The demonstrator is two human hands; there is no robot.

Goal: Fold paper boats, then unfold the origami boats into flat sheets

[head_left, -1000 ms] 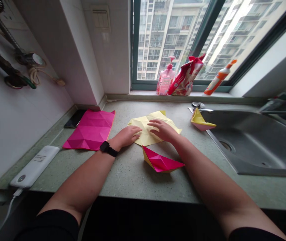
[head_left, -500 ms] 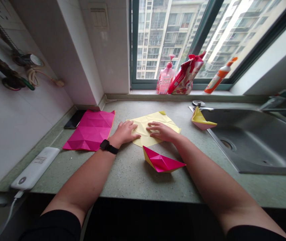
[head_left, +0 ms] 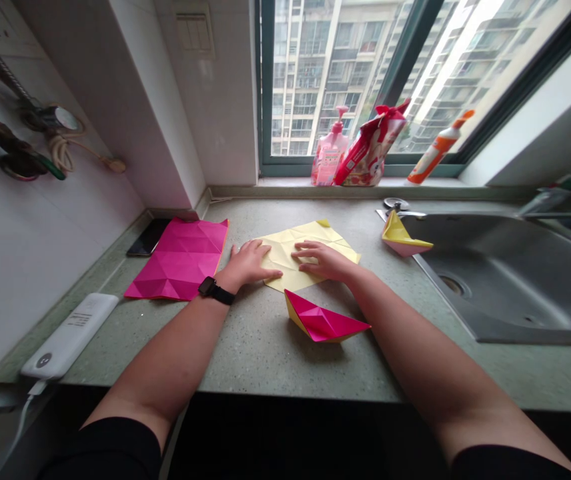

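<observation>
Far left of the hands, find a white power bank, angled along the side of the counter, probably to free the middle. Just left of the left hand, note a creased magenta sheet, flat and seemingly out of the way, overlapping a dark phone. Under and between both hands, see a creased pale-yellow sheet, apparently steadied from either side by the left hand and the right hand, both palm-down with fingers spread, pinching nothing. Just bodyward of the right hand, notice a magenta paper boat, within easy view. Well right of the hands, by the left rim of the sink, spot a yellow-and-pink paper boat, presumably clear of the working area.

Cannot read the power bank's print, see the phone's covered part, make out creases beneath the palms, judge any pressing force, or see the sink's cut-off right end.
</observation>
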